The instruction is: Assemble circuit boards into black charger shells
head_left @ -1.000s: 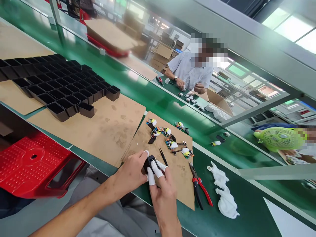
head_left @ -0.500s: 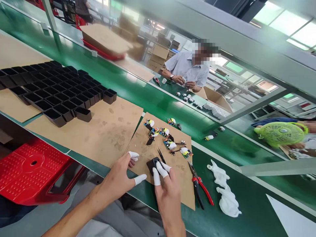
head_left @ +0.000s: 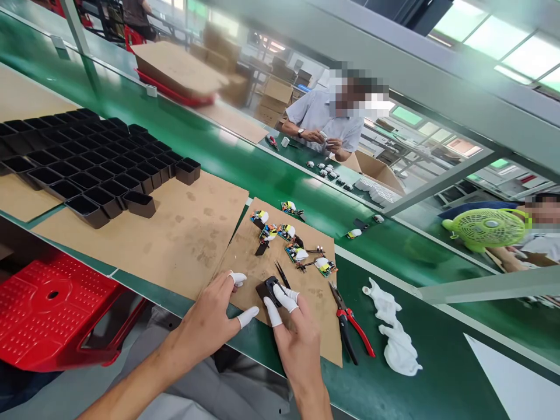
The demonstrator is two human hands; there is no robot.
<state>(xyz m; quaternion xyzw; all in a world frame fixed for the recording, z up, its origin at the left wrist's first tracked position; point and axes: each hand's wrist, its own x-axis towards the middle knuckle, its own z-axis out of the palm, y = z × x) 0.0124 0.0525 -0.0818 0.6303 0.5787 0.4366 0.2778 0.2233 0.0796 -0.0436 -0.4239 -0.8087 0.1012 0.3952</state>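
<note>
White finger cots cover the fingertips of both my hands. My right hand point(head_left: 294, 335) grips a small black plastic case point(head_left: 266, 290) at the front of the cardboard sheet. My left hand point(head_left: 220, 309) is just left of the case, thumb and fingers spread, holding nothing. Beyond the case lie dark tweezers point(head_left: 282, 274), partly behind my right fingers. Several small circuit boards point(head_left: 297, 253) with white and yellow parts are farther back on the cardboard. Red-and-black pliers point(head_left: 349, 322) rest to the right, across the sheet's edge.
Rows of open black boxes point(head_left: 100, 166) cover the left cardboard. Crumpled white cloth or gloves point(head_left: 396, 332) lie right of the pliers. A red stool point(head_left: 50, 309) stands at lower left. Across the green bench a co-worker point(head_left: 326, 119) handles a small white part; a green fan point(head_left: 490, 226) is at right.
The whole view has shifted slightly, so the scene appears a little left and higher. My right hand still holds the black case, and my left hand stays spread beside it.
</note>
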